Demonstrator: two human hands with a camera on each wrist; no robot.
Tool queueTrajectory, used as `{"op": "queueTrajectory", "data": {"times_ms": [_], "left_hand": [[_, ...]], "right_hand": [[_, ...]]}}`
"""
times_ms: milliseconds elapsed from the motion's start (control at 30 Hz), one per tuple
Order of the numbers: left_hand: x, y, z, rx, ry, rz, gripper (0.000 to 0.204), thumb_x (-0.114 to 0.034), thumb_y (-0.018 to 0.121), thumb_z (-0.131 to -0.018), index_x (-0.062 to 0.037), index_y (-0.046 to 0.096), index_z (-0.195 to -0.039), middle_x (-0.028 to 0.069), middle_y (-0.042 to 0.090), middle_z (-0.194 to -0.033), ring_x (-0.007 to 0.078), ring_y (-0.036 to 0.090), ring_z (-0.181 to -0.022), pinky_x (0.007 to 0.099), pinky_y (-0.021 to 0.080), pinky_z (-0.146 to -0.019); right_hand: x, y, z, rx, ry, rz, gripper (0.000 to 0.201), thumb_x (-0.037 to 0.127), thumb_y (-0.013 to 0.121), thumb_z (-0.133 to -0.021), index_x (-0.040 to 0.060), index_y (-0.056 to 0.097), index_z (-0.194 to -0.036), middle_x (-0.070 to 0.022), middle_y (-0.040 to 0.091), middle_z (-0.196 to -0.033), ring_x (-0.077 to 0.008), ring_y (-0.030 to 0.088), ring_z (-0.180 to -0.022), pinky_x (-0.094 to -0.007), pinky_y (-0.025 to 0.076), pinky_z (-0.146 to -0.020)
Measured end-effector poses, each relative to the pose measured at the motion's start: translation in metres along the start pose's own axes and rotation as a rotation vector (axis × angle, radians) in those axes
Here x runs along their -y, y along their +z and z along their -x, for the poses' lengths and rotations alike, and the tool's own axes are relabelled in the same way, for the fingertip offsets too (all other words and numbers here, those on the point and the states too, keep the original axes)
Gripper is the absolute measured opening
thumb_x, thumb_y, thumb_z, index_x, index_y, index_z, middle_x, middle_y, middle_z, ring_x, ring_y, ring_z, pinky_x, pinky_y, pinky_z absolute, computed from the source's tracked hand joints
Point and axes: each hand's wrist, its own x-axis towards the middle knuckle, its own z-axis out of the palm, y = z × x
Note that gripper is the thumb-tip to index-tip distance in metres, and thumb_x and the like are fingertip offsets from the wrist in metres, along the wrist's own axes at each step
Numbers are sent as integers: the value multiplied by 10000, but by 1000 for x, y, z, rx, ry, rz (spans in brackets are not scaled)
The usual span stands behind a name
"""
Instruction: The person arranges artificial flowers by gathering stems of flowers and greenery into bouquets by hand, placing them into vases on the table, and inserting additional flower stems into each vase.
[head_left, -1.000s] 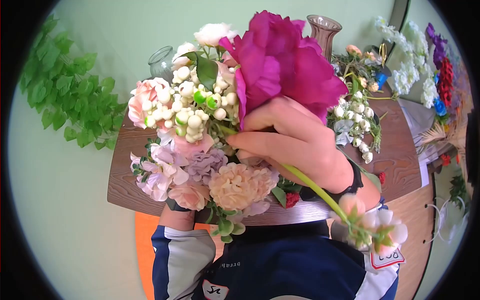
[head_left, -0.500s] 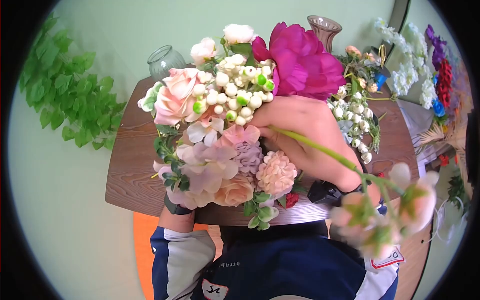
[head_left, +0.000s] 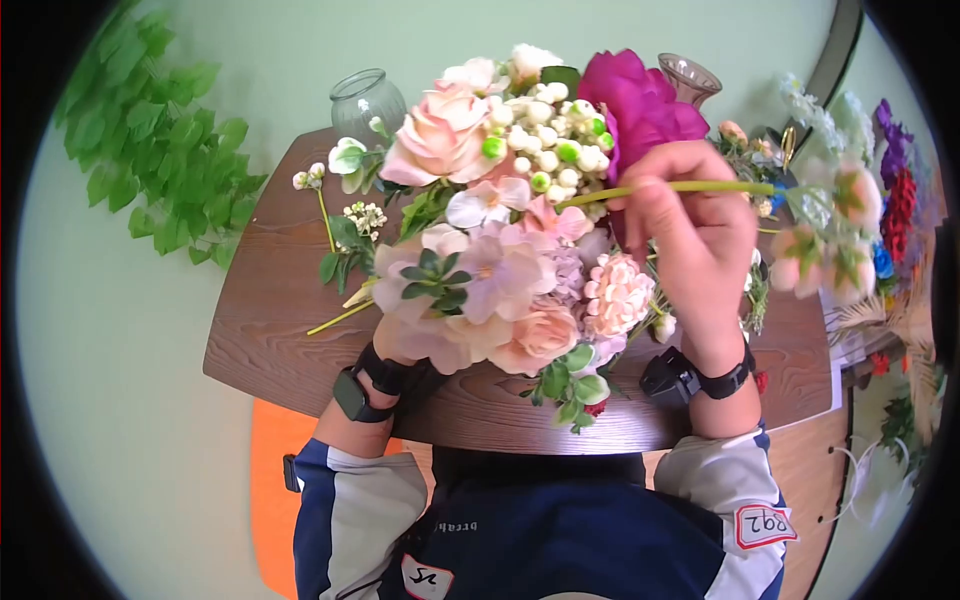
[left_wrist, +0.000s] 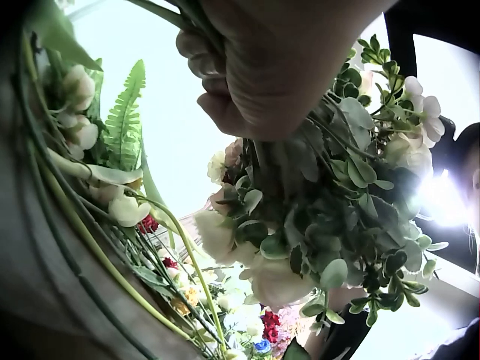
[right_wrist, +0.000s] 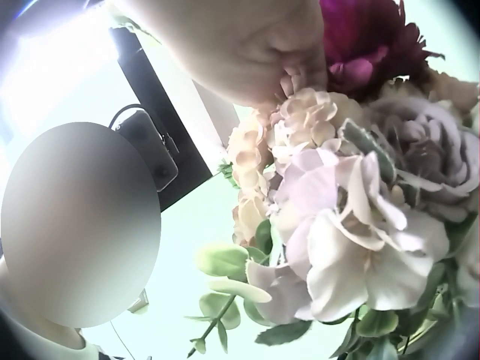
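A mixed bouquet [head_left: 500,262] of pale pink roses, lilac blossoms and white berries fills the middle of the head view. My left hand [left_wrist: 262,67] grips its stems from below, as the left wrist view shows; in the head view the flowers hide most of that hand. At the bouquet's right side, my right hand [head_left: 705,235] pinches the green stem of a pale pink bud spray [head_left: 835,235] between thumb and fingers. The stem lies nearly level, its buds out to the right and its other end at the berries. A large magenta peony [head_left: 640,108] stands just behind this hand.
A clear glass vase [head_left: 367,105] and a brownish one [head_left: 690,80] stand at the back. Loose sprigs [head_left: 335,225] lie on the left of the wooden table [head_left: 270,290]. Green leaves [head_left: 160,140] hang at left, and more flowers [head_left: 890,180] stand at far right.
The bouquet has moved right and turned in my left hand, uncovering sprigs at left. The bud spray has swung up from the lower right to nearly level, and my right hand has turned with it.
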Motion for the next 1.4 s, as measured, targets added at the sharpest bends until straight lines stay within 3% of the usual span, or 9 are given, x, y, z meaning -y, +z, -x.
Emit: {"op": "queueTrajectory", "data": {"times_ms": [33, 167, 233, 767, 867, 1100, 1167, 1267, 1400], "left_hand": [[-19, 18, -8, -1, 286, -572, 392, -170, 537, -880, -55, 452, -1244, 43, 548, -1082, 156, 533, -923, 254, 462, -751], [-4, 2, -28, -161, 55, -679, 493, -201, 690, -726, -9, 492, -1134, 73, 589, -968, 174, 575, -851, 272, 469, -730], [-5, 0, -39, -225, 214, -1008, 481, -187, 709, -689, 0, 496, -1077, 75, 599, -933, 182, 591, -826, 285, 476, -707], [-44, 40, -33, -184, 6, 229, 354, -169, 645, -776, -53, 507, -1080, 34, 611, -945, 144, 597, -805, 268, 490, -699], [-6, 3, -45, -142, 85, -649, 365, -183, 660, -740, -28, 544, -1049, 65, 601, -978, 149, 590, -841, 268, 479, -688], [-4, -14, -39, 272, 679, -1085, 377, -182, 671, -743, -52, 531, -1067, 57, 597, -982, 143, 586, -850, 252, 480, -715], [-56, 38, -26, -55, -131, 328, 393, -168, 673, -756, -61, 511, -1098, 43, 593, -994, 135, 581, -866, 256, 482, -741], [-55, 52, -29, -207, 1, 45, 391, -149, 660, -778, -63, 491, -1120, 40, 592, -1003, 125, 578, -884, 265, 483, -750], [-56, 49, -33, -172, -35, 322, 335, -144, 658, -765, -44, 518, -1051, 70, 591, -1016, 167, 591, -884, 283, 487, -749]], "right_hand": [[-1, -1, -1, -37, -44, -33, 63, 14, 574, -862, -35, 539, -879, -39, 584, -688, -37, 498, -498, -154, 378, -433], [-3, -1, -1, -5, -23, 79, 61, 16, 602, -846, -41, 592, -826, -24, 588, -704, -41, 507, -500, -162, 383, -441], [-5, 1, 1, 23, 14, 126, 70, 20, 615, -837, -40, 613, -801, -19, 591, -704, -41, 510, -503, -164, 384, -444], [6, -15, -6, 38, 22, 170, 144, 19, 664, -791, -13, 589, -910, -63, 635, -760, -90, 607, -627, -186, 502, -532], [7, -15, -8, -27, -78, 160, 132, 13, 678, -777, -16, 579, -860, -68, 629, -729, -100, 607, -620, -194, 505, -538], [-4, 1, 0, 120, -6, 169, 128, 15, 696, -756, 6, 572, -787, -32, 608, -705, -87, 602, -615, -182, 478, -534], [-1, 6, 3, 95, 23, 202, 123, -26, 710, -706, 1, 600, -754, -36, 599, -726, -99, 570, -627, -206, 453, -566], [-4, -3, -3, 191, -299, 519, 122, -2, 734, -675, 4, 628, -734, -50, 601, -725, -124, 565, -631, -235, 434, -576], [-2, 0, 0, 139, -195, 541, 139, 18, 750, -650, 4, 628, -715, -51, 586, -711, -149, 562, -639, -258, 427, -589]]}}
